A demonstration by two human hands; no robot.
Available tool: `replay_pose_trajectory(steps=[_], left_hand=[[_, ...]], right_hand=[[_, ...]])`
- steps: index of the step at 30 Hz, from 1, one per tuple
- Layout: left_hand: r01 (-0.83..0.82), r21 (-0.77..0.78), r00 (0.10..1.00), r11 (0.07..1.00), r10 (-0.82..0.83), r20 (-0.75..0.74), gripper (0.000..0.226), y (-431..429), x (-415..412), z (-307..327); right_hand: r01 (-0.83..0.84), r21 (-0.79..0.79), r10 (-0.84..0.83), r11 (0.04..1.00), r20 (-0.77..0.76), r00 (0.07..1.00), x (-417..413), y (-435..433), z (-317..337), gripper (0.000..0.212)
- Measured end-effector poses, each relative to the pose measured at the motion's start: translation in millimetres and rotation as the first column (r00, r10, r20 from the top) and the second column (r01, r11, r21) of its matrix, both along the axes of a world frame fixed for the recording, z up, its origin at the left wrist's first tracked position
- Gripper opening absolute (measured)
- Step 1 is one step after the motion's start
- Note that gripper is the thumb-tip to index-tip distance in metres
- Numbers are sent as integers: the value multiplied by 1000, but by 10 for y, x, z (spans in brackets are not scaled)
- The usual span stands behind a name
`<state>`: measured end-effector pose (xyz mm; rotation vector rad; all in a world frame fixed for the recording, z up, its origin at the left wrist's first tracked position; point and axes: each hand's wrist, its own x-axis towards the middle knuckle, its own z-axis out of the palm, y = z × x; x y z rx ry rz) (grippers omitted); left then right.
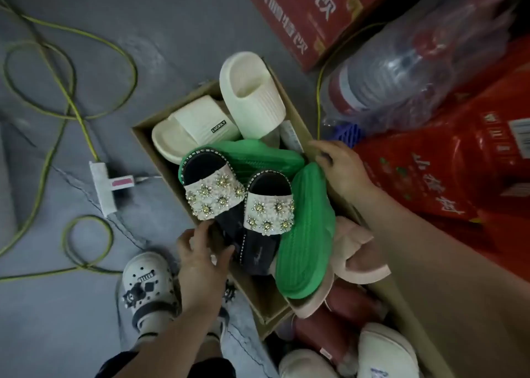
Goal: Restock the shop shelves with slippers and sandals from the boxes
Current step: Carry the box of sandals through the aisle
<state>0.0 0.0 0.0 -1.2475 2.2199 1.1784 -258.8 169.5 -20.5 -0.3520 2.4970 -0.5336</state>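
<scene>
floor, left: a yellow-green cable (85, 136) is looping across the grey floor (172, 19) | beside it a white power strip (102, 189) is lying with a pink-labelled plug | far right: red cartons (301, 13) are standing by a wrapped pack of water bottles (415, 62) | near: I am wearing a white clog (146, 283) with charms

Grey floor (71, 320), coiled yellow cable (85, 136), white power strip (101, 188), red cartons (301, 13)

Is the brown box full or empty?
Full: the cardboard box is heaped with cream slippers, green slippers and flowered sandals above its rim.
</scene>
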Motion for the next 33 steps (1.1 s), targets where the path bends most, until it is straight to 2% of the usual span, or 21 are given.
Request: replay_pose_trajectory(steps=[4,7,12,15,24,26,33], left_hand=[[32,-57,999,998,-32,3,63,56,23,-213],[-21,-91,1000,996,21,-7,62,114,44,-264],[-93,-171,993,981,103,55,62,59,6,-220],[-101,-209,993,973,112,42,65,-143,-20,-109],[21,-240,998,971,-6,64,80,-895,-370,686],[81,-248,995,965,-62,84,84,-1010,-433,933],[94,-221,996,971,-93,12,82,-1561,-633,1993]], right_hand=[[-83,60,82,995,19,996,-71,24,-175,48],[-143,98,148,985,-53,988,-82,34,-276,56],[-127,166,140,978,-71,988,-68,-40,-247,69],[-110,172,122,979,-60,991,-2,-94,-124,71],[-50,230,61,972,-44,997,58,-367,870,79],[-22,217,34,976,-53,998,52,-406,1153,80],[-10,147,28,989,-125,992,-28,-730,2332,74]])
